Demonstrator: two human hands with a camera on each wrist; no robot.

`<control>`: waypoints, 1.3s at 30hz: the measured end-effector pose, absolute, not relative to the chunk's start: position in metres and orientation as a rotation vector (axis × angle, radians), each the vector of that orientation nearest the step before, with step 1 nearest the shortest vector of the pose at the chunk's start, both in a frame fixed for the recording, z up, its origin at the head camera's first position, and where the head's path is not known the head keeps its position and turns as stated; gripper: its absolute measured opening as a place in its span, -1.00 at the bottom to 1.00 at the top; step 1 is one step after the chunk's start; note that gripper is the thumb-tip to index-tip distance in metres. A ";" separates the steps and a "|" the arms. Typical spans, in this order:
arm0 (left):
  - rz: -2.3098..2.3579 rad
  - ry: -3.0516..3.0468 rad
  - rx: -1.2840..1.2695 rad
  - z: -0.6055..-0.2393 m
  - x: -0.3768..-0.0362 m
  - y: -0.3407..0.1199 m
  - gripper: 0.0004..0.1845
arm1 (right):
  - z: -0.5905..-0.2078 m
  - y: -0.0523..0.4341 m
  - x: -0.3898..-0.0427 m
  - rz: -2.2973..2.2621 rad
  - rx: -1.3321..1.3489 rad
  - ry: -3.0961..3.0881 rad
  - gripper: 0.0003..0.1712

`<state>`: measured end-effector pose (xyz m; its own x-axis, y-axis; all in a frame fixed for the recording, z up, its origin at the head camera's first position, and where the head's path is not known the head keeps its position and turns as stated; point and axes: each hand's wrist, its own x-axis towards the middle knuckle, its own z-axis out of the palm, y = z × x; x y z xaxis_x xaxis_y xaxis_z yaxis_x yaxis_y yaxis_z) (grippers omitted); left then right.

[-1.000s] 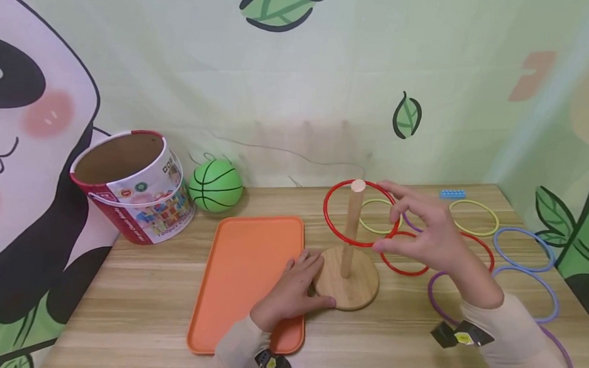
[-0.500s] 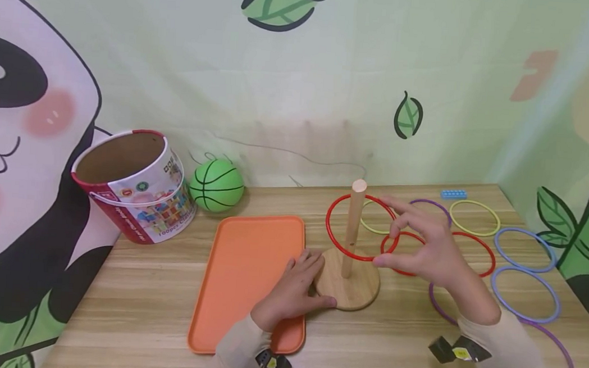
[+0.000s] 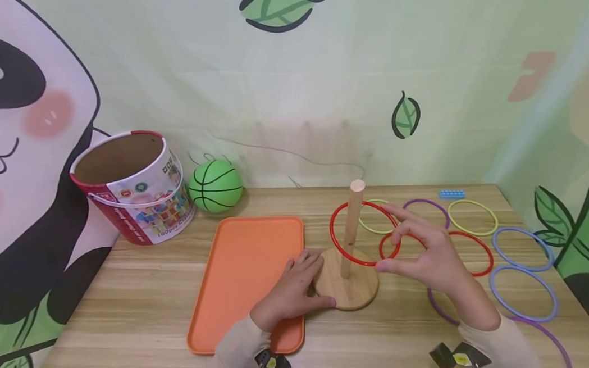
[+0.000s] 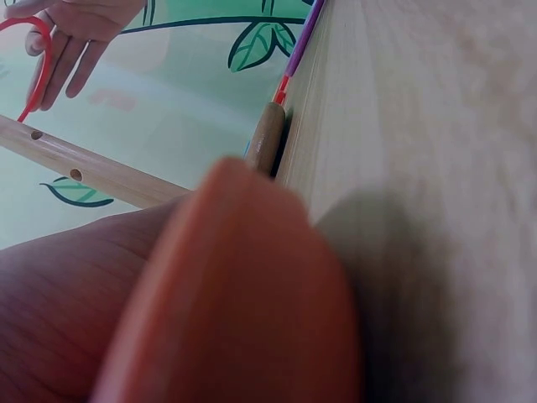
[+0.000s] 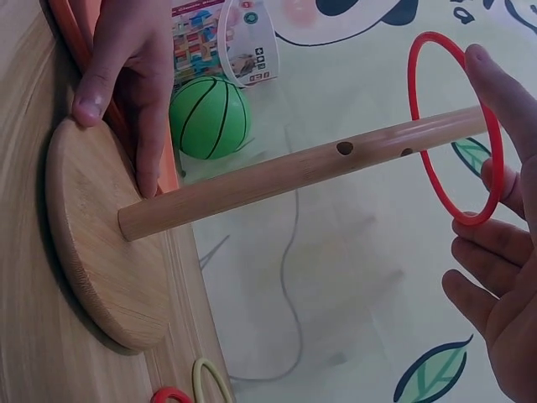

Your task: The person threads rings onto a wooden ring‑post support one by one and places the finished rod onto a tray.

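Observation:
My right hand [image 3: 434, 260] pinches a red ring [image 3: 331, 228] at its right edge between thumb and fingers. The ring encircles the upright wooden peg [image 3: 353, 221] partway down from the top in the head view. In the right wrist view the same ring [image 5: 412, 84] loops the peg near its upper end, well above the base. With spread, fairly straight fingers, my left hand [image 3: 293, 285] rests at the left edge of the round wooden base [image 3: 361, 289]. Its thumb touches the base's near rim. An orange blur, the tray edge [image 4: 243, 294], fills much of the left wrist view.
An orange tray [image 3: 249, 254] lies under and beyond the left forearm. At the back left stand a brick bucket [image 3: 147, 197] and a green ball [image 3: 216, 185]. Several yellow, purple, red and blue rings lie to the right, with a blue toy brick [image 3: 452, 194] behind.
My right hand has lowered the red ring along the peg, from near its top to partway down, shifting slightly right. The left hand has stayed on the base.

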<state>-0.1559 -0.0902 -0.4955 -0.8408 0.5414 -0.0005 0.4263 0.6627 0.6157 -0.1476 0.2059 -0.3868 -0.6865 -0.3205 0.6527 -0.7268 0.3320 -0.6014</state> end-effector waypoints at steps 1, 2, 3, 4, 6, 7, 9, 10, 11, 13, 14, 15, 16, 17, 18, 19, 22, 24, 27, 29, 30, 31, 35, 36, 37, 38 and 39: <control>0.927 2.694 0.793 -0.495 -0.156 -0.090 0.10 | -0.387 0.206 -0.147 1.312 0.922 -2.182 -0.37; 0.927 2.697 0.796 -0.495 -0.156 -0.090 0.10 | -0.388 0.206 -0.147 1.316 0.922 -2.182 -0.37; 0.926 2.698 0.797 -0.495 -0.156 -0.090 0.10 | -0.389 0.206 -0.146 1.322 0.923 -2.183 -0.37; 0.923 2.701 0.798 -0.495 -0.156 -0.090 0.10 | -0.389 0.206 -0.146 1.325 0.924 -2.184 -0.37; 0.918 2.699 0.794 -0.495 -0.156 -0.090 0.11 | -0.390 0.205 -0.145 1.337 0.924 -2.189 -0.37; 0.916 2.698 0.791 -0.495 -0.156 -0.090 0.11 | -0.391 0.205 -0.145 1.340 0.925 -2.190 -0.37; 0.917 2.695 0.784 -0.495 -0.156 -0.090 0.11 | -0.392 0.205 -0.145 1.341 0.927 -2.195 -0.38; 0.916 2.694 0.782 -0.495 -0.156 -0.090 0.11 | -0.392 0.205 -0.145 1.338 0.929 -2.197 -0.38; 0.916 2.692 0.779 -0.494 -0.156 -0.090 0.11 | -0.393 0.205 -0.145 1.334 0.929 -2.197 -0.38; 0.912 2.694 0.780 -0.494 -0.156 -0.090 0.11 | -0.395 0.205 -0.145 1.323 0.926 -2.198 -0.38; 0.912 2.696 0.783 -0.494 -0.156 -0.090 0.11 | -0.396 0.205 -0.145 1.321 0.925 -2.201 -0.38; 0.910 2.698 0.786 -0.495 -0.156 -0.090 0.11 | -0.398 0.205 -0.145 1.318 0.923 -2.203 -0.38; 0.909 2.699 0.789 -0.495 -0.156 -0.090 0.11 | -0.399 0.205 -0.145 1.314 0.921 -2.206 -0.38; 0.908 2.698 0.789 -0.495 -0.156 -0.090 0.11 | -0.400 0.206 -0.145 1.310 0.917 -2.208 -0.38; 0.909 2.697 0.787 -0.494 -0.156 -0.090 0.11 | -0.401 0.206 -0.145 1.306 0.914 -2.212 -0.39; 0.911 2.695 0.785 -0.494 -0.155 -0.090 0.11 | -0.402 0.206 -0.145 1.304 0.914 -2.215 -0.39; 0.916 2.689 0.778 -0.494 -0.155 -0.090 0.11 | -0.405 0.207 -0.144 1.308 0.909 -2.232 -0.39; 0.917 2.688 0.776 -0.495 -0.155 -0.090 0.11 | -0.406 0.208 -0.143 1.321 0.904 -2.243 -0.40; 0.917 2.696 0.785 -0.495 -0.156 -0.090 0.10 | -0.408 0.209 -0.143 1.340 0.898 -2.256 -0.41; 0.916 2.699 0.786 -0.495 -0.156 -0.090 0.11 | -0.408 0.209 -0.143 1.341 0.898 -2.256 -0.41; 0.915 2.702 0.789 -0.495 -0.156 -0.090 0.10 | -0.408 0.209 -0.143 1.341 0.897 -2.256 -0.41; 0.915 2.704 0.790 -0.495 -0.156 -0.090 0.10 | -0.408 0.208 -0.144 1.339 0.898 -2.258 -0.42; 0.910 2.708 0.792 -0.496 -0.156 -0.091 0.10 | -0.410 0.206 -0.145 1.345 0.893 -2.276 -0.43; 0.909 2.707 0.794 -0.495 -0.156 -0.092 0.10 | -0.411 0.206 -0.145 1.350 0.891 -2.283 -0.44; 0.910 2.705 0.794 -0.495 -0.156 -0.092 0.10 | -0.412 0.206 -0.145 1.350 0.889 -2.290 -0.44; 0.910 2.704 0.795 -0.495 -0.156 -0.092 0.10 | -0.413 0.206 -0.145 1.351 0.888 -2.296 -0.44; 0.910 2.704 0.796 -0.495 -0.156 -0.092 0.10 | -0.413 0.206 -0.145 1.348 0.888 -2.301 -0.44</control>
